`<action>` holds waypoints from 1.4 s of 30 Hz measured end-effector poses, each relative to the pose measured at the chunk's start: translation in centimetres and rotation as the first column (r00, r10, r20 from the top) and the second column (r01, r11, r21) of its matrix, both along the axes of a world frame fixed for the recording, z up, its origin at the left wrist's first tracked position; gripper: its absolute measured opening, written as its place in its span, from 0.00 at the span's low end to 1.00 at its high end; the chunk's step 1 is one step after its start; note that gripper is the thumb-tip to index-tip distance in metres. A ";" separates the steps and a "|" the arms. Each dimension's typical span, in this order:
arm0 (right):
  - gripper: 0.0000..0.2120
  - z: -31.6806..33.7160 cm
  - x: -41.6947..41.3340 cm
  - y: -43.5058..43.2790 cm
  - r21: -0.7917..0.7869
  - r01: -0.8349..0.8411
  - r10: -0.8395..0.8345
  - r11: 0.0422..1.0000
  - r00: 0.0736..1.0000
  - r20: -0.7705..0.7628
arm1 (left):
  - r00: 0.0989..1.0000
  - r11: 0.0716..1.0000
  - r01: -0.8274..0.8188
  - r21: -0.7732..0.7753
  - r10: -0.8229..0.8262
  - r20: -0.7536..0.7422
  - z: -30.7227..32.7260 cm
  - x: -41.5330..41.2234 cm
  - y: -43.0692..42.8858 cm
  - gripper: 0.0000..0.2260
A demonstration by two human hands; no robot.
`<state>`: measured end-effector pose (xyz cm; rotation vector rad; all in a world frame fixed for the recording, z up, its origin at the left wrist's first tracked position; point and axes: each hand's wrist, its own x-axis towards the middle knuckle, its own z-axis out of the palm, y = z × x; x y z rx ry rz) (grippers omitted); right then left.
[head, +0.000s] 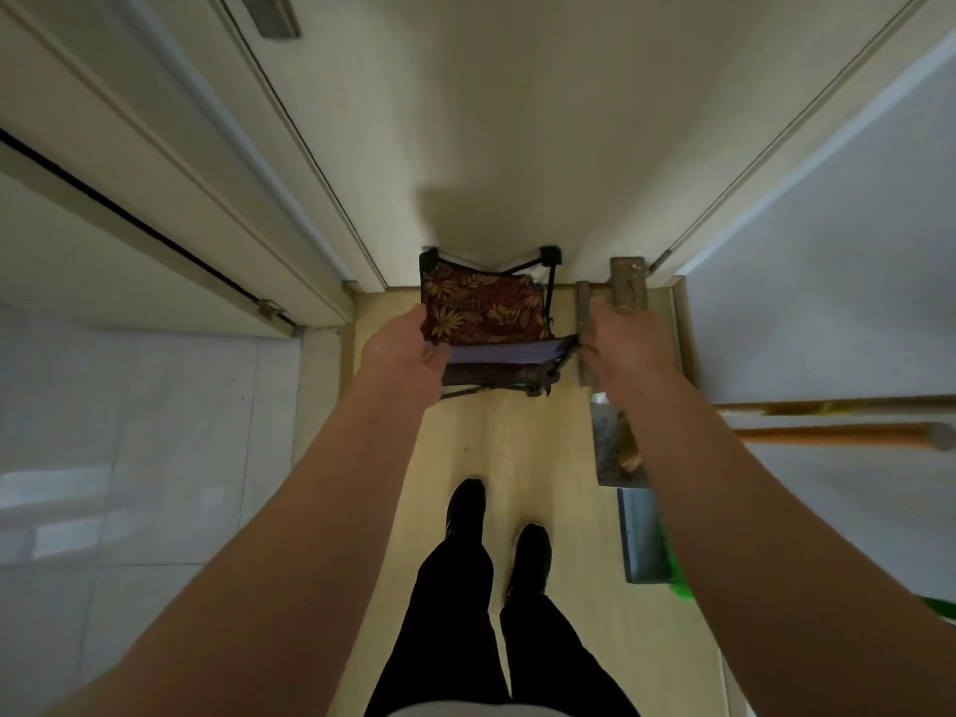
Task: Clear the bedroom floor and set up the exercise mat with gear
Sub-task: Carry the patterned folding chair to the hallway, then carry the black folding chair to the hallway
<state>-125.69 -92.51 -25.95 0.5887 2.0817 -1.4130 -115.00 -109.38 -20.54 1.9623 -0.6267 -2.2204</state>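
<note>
Left hand [408, 349] grips the left edge of the folding chair [486, 323], fingers curled over its floral fabric. Right hand [621, 344] touches the chair's right frame corner, fingers hidden, cannot tell the grip. Chair is at the base of the wall [517, 147], over the wood floor [543, 447].

1. The folding chair [483, 313] backs against the wall [517, 147] at its 12 o'clock, so nothing passes behind it.
2. At 3 o'clock, wooden offcuts [628, 284] stand just beside it, and the right hand [621, 344] occupies that narrow gap.
3. At 4 to 5 o'clock, a dustpan [605, 442] and a broom handle [838, 436] crowd the floor.
4. At 9 o'clock the door frame [331, 225] stands near, and the left hand [408, 349] fills the space.
5. At 6 o'clock, bare wooden floor [517, 447] lies open.
</note>
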 end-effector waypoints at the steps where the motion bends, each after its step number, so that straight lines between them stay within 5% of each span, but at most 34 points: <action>1: 0.11 2.4 0.4 0.3 -0.036 0.011 -0.012 0.999 0.999 -0.043 | 0.998 1.000 0.006 -0.016 -0.007 -0.058 0.7 0.3 -0.1 0.09; 5: 0.16 11.9 1.6 1.5 -0.167 -0.009 -0.029 0.986 0.974 -0.223 | 0.972 0.998 0.022 -0.064 -0.036 -0.232 8.4 0.3 1.8 0.21; 8: 0.05 18.4 2.3 2.2 -0.338 0.048 -0.155 0.940 0.942 -0.298 | 0.938 0.995 0.016 -0.094 -0.047 -0.343 14.0 0.1 2.9 0.20; 16: 0.18 32.3 3.3 5.5 -0.500 -0.029 -0.255 0.866 0.833 -0.490 | 0.799 0.981 -0.035 -0.191 -0.088 -0.595 27.5 -0.3 6.1 0.19; 20: 0.10 37.7 4.4 8.0 -0.562 -0.077 -0.312 0.824 0.766 -0.562 | 0.714 0.970 -0.054 -0.236 -0.128 -0.688 32.6 -0.1 8.6 0.15; 33: 0.05 42.1 6.7 15.1 -0.610 -0.044 -0.443 0.791 0.647 -0.621 | 0.601 0.959 0.031 -0.282 -0.243 -0.762 36.8 -0.8 15.7 0.15; 37: 0.17 41.7 7.3 18.2 -0.584 0.009 -0.471 0.812 0.601 -0.645 | 0.572 0.953 0.117 -0.278 -0.294 -0.766 36.3 -1.8 18.0 0.14; 42: 0.10 41.4 8.7 22.4 -0.570 0.191 -0.584 0.799 0.468 -0.663 | 0.508 0.895 0.335 -0.294 -0.434 -0.744 36.5 -4.2 22.4 0.12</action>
